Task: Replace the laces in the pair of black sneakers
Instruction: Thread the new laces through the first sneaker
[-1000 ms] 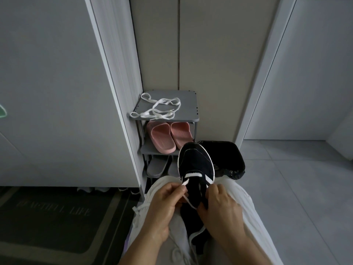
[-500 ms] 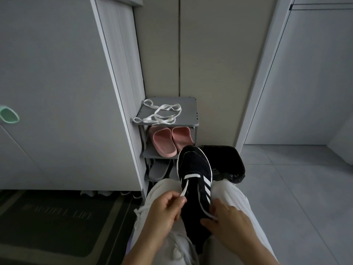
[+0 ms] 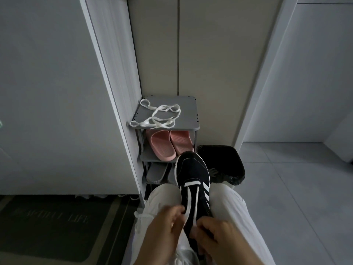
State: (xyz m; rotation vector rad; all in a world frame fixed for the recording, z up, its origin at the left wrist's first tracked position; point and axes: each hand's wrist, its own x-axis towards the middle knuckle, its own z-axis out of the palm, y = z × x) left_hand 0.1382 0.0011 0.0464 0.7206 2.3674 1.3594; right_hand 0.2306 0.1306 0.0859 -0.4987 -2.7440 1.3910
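Note:
A black sneaker [image 3: 192, 173] with white side stripes lies between my knees, toe pointing away. A white lace [image 3: 188, 204] crosses its lowest eyelets, and its two ends run back along the tongue toward me. My left hand [image 3: 164, 230] pinches the left end beside the tongue. My right hand [image 3: 215, 234] pinches the right end a little nearer to me. Another white lace [image 3: 158, 117] lies loose and tangled on top of the grey shoe rack [image 3: 188, 119].
Pink slippers [image 3: 169, 144] fill the rack's middle shelf and grey slippers [image 3: 156, 172] the one below. A bin with a black bag [image 3: 225, 163] stands right of the rack. A dark doormat [image 3: 51, 226] lies at left; grey tiles [image 3: 296, 188] at right.
Both hands have drawn back toward me along the sneaker, pulling the two lace ends straight. My right hand, which lay on the shoe's side, now pinches a lace end.

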